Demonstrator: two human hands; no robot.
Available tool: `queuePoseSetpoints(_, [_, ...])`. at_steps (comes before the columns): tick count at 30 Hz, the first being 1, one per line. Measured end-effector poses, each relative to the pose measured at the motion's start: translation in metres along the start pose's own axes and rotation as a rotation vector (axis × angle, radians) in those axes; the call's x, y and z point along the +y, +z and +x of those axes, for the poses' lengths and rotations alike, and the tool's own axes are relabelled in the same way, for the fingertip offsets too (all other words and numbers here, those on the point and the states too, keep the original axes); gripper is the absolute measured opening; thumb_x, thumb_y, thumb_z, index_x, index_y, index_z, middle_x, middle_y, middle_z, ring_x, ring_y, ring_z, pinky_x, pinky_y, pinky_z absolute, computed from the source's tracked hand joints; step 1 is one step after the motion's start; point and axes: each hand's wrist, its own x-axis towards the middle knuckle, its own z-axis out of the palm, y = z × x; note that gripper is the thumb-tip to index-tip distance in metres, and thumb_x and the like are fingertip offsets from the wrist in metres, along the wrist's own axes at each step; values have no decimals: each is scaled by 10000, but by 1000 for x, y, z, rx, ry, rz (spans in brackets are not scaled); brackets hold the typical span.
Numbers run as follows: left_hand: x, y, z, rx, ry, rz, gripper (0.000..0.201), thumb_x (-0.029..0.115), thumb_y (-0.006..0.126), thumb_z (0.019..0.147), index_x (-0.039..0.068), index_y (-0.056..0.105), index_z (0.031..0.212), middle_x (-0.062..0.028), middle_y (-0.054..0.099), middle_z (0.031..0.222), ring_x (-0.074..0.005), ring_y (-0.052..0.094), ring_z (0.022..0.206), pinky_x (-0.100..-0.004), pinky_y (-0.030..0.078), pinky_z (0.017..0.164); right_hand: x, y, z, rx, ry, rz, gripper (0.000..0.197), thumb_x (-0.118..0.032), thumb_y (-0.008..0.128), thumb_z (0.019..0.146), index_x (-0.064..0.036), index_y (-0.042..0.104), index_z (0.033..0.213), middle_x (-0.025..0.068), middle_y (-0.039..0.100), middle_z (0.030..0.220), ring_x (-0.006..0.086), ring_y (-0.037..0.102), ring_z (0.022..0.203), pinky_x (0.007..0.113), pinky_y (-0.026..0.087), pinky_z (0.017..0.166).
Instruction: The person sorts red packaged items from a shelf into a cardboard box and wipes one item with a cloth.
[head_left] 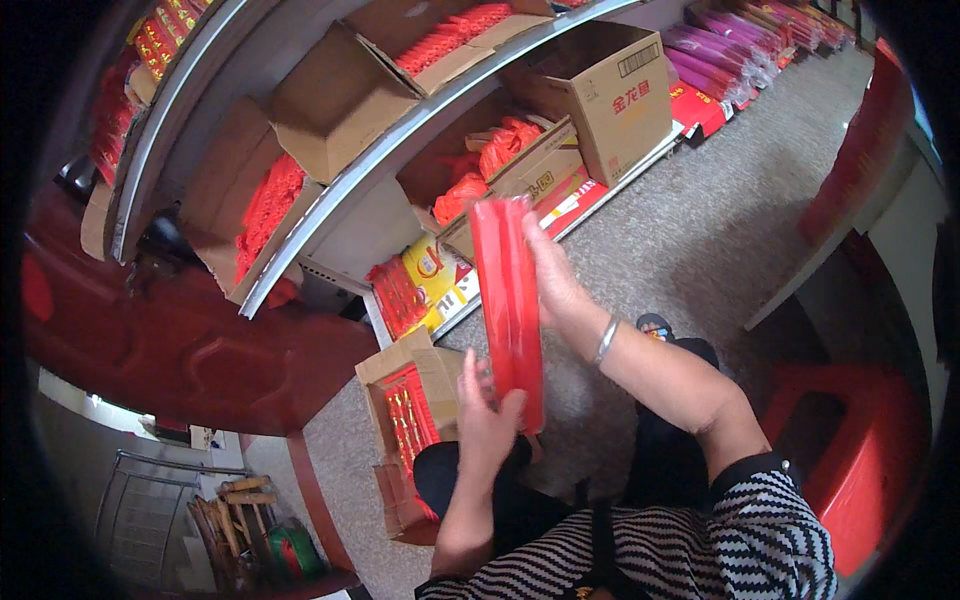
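Observation:
A long red pack in shiny clear wrapping (508,300) is held upright and slightly tilted before me. My right hand (550,265) is closed around its upper right side, with a silver bangle on the wrist. Near the lower end, my left hand (485,415) has its fingers stretched apart, and its thumb lies against the pack's lower left edge. What the wrapping contains cannot be made out. Below and left of the pack, an opened cardboard box (395,345) on the floor holds red packs with gold markings (408,412).
Metal shelves (370,140) along the far side carry cardboard boxes of red goods. A tall carton (620,95) and purple wrapped bundles (725,50) stand farther right. A red plastic stool (850,460) is at my right, and wooden pieces (235,515) lie at lower left.

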Motion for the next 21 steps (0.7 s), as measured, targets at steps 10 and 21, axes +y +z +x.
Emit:
queuePoseSetpoints(10, [-14,49,6,72,57,-510,680,54,528,830,43,146,1392,-123,367,1314,-209,424,1162,-345,367,958,46,-15,-21,-247,-442,-1020,354,-239,453,916,34,503,1136,153,520,1048,204,521,958,288,402,850])
queuePoseSetpoints(21, [-25,-36,46,-50,-57,-1466,599,447,327,883,35,317,1317,-198,464,1243,-395,527,1007,-518,444,817,60,8,-85,-978,-633,-1405,433,-29,561,743,-25,463,1164,189,394,1262,390,326,1231,450,281,1019])
